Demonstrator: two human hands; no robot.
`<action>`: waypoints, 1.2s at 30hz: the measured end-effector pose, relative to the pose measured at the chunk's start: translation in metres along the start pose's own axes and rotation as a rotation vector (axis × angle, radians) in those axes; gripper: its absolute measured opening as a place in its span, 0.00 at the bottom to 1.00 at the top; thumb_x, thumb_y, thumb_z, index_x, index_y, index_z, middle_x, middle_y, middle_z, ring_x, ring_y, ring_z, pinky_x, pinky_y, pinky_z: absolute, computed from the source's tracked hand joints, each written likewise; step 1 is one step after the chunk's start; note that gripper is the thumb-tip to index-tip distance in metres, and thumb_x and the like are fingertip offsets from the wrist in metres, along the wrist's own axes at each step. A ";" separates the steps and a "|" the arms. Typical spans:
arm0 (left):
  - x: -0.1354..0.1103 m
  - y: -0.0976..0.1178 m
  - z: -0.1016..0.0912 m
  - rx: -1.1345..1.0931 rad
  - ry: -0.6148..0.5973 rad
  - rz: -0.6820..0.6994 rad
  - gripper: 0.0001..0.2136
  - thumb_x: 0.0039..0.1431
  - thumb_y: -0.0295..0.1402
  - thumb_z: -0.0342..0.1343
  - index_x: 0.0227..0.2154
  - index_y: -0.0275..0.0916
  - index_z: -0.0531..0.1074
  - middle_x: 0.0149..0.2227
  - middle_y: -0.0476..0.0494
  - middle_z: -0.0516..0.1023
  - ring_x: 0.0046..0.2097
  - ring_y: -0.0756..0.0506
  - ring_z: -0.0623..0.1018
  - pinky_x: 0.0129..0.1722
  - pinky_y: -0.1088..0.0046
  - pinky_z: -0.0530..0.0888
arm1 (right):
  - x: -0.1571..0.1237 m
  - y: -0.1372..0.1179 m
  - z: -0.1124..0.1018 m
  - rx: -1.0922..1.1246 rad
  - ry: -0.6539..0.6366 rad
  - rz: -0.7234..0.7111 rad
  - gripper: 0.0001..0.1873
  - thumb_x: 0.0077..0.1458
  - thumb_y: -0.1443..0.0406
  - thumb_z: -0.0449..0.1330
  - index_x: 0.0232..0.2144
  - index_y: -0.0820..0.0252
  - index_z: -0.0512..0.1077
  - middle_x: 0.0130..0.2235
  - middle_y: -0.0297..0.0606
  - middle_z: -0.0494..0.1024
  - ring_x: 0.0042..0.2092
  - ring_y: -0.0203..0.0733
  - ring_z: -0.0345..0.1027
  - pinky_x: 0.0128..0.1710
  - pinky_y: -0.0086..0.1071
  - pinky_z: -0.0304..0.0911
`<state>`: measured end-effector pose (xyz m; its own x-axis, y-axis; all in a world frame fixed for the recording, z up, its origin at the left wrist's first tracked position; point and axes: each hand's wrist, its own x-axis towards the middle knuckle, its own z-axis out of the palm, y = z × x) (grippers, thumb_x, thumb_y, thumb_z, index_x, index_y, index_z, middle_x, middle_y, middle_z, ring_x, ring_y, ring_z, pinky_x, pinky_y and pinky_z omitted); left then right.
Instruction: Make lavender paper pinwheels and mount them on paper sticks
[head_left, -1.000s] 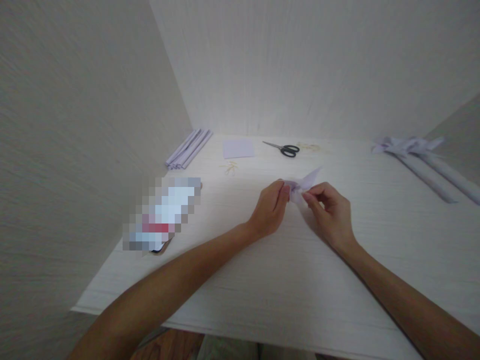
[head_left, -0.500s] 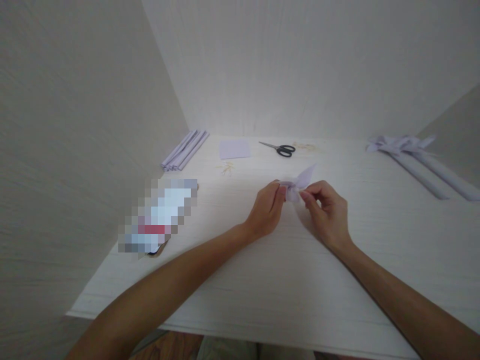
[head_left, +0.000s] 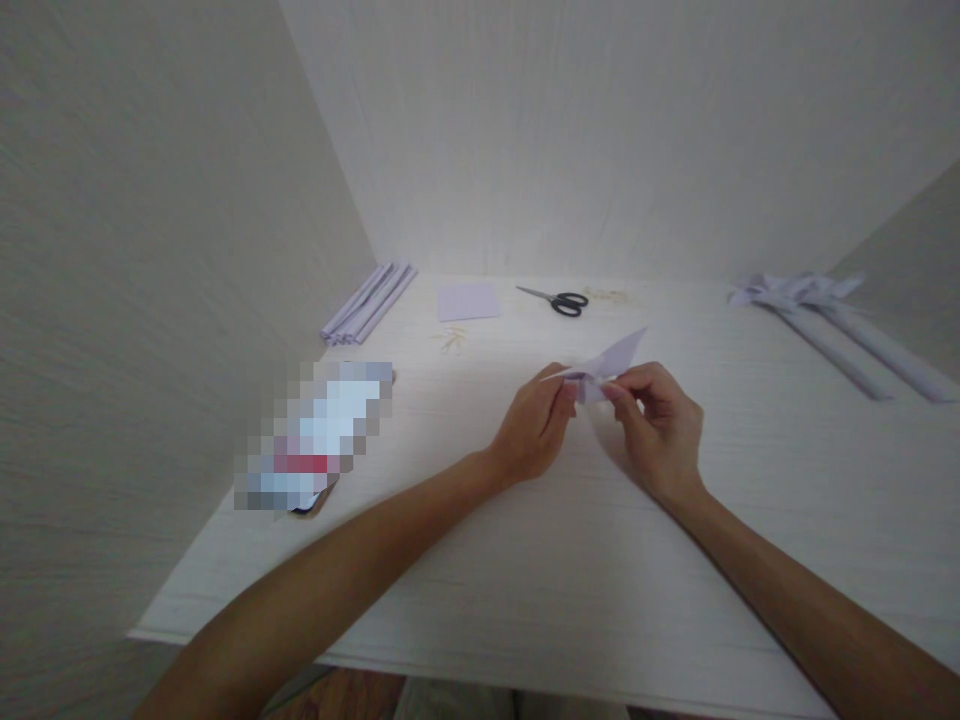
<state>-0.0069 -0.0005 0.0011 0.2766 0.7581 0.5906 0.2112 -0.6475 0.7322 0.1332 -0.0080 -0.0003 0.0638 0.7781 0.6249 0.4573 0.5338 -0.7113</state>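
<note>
A folded piece of pale lilac paper (head_left: 613,358) with pointed ends is held above the table between my two hands. My left hand (head_left: 536,420) is closed, its thumb and fingers pinching the paper's left side. From the right, my right hand (head_left: 656,425) grips the paper's other side between thumb and fingertips. One pointed flap rises up and to the right; another sticks out over the left fingers. The middle of the paper is partly hidden by the fingertips.
Rolled lilac paper tubes (head_left: 369,303) lie at the back left, near a flat lilac sheet (head_left: 468,301). Black-handled scissors (head_left: 564,302) and small yellowish strips (head_left: 451,338) are nearby. A phone (head_left: 337,420), blurred, lies left. Tubes with folded paper tops (head_left: 847,330) lie right.
The paper has turned and spread in my fingers, with a pointed flap now showing over the left hand. The right hand has shifted slightly right.
</note>
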 end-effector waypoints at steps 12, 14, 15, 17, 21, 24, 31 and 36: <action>0.002 -0.002 -0.004 -0.133 0.035 -0.108 0.11 0.55 0.30 0.43 0.26 0.34 0.69 0.24 0.48 0.69 0.29 0.52 0.68 0.28 0.78 0.64 | 0.001 0.000 0.000 -0.266 -0.033 -0.247 0.06 0.48 0.69 0.56 0.21 0.59 0.64 0.22 0.32 0.64 0.24 0.34 0.58 0.25 0.30 0.55; 0.002 -0.003 -0.003 -0.108 0.061 -0.120 0.12 0.55 0.30 0.42 0.23 0.35 0.68 0.22 0.49 0.68 0.28 0.52 0.68 0.27 0.78 0.64 | 0.001 0.001 0.000 -0.294 -0.052 -0.249 0.06 0.49 0.69 0.56 0.21 0.59 0.64 0.22 0.32 0.64 0.24 0.33 0.57 0.25 0.30 0.54; 0.002 -0.004 -0.003 -0.086 0.076 -0.120 0.13 0.56 0.31 0.41 0.21 0.35 0.67 0.22 0.49 0.68 0.27 0.52 0.68 0.27 0.78 0.63 | 0.001 0.002 0.000 -0.302 -0.060 -0.246 0.06 0.49 0.68 0.56 0.21 0.59 0.63 0.22 0.31 0.64 0.23 0.33 0.57 0.25 0.30 0.54; 0.002 -0.004 -0.002 -0.049 0.097 -0.102 0.14 0.56 0.31 0.41 0.19 0.35 0.65 0.21 0.49 0.66 0.27 0.52 0.67 0.27 0.77 0.63 | 0.000 0.002 0.000 -0.311 -0.078 -0.229 0.07 0.49 0.68 0.56 0.21 0.59 0.63 0.22 0.31 0.64 0.23 0.33 0.57 0.25 0.30 0.54; 0.002 -0.002 -0.003 -0.035 0.084 -0.034 0.14 0.56 0.31 0.41 0.17 0.36 0.61 0.19 0.50 0.61 0.28 0.52 0.67 0.28 0.77 0.63 | -0.003 0.001 0.000 -0.303 -0.117 -0.180 0.07 0.50 0.67 0.55 0.21 0.59 0.62 0.22 0.31 0.64 0.23 0.33 0.57 0.25 0.30 0.53; 0.003 -0.001 -0.005 -0.031 0.078 -0.029 0.14 0.57 0.31 0.40 0.18 0.36 0.61 0.19 0.51 0.60 0.28 0.52 0.67 0.29 0.77 0.64 | -0.003 0.000 0.000 -0.280 -0.132 -0.148 0.07 0.50 0.67 0.54 0.21 0.59 0.62 0.23 0.32 0.64 0.24 0.33 0.57 0.25 0.30 0.53; 0.003 -0.003 -0.004 -0.016 0.073 -0.033 0.14 0.57 0.31 0.41 0.17 0.36 0.62 0.18 0.51 0.60 0.29 0.51 0.68 0.30 0.77 0.65 | -0.002 0.001 0.001 -0.269 -0.154 -0.123 0.07 0.51 0.67 0.53 0.22 0.59 0.62 0.24 0.32 0.65 0.25 0.34 0.58 0.26 0.30 0.54; 0.004 -0.003 -0.004 -0.030 0.076 -0.051 0.13 0.56 0.29 0.42 0.21 0.35 0.68 0.20 0.49 0.67 0.30 0.51 0.70 0.31 0.76 0.66 | -0.002 0.000 0.001 -0.281 -0.154 -0.119 0.07 0.51 0.67 0.53 0.22 0.59 0.63 0.23 0.32 0.65 0.25 0.34 0.57 0.25 0.30 0.53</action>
<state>-0.0105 0.0049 0.0022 0.1937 0.7946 0.5754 0.1949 -0.6060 0.7713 0.1322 -0.0090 -0.0022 -0.1290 0.7683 0.6270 0.6815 0.5280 -0.5068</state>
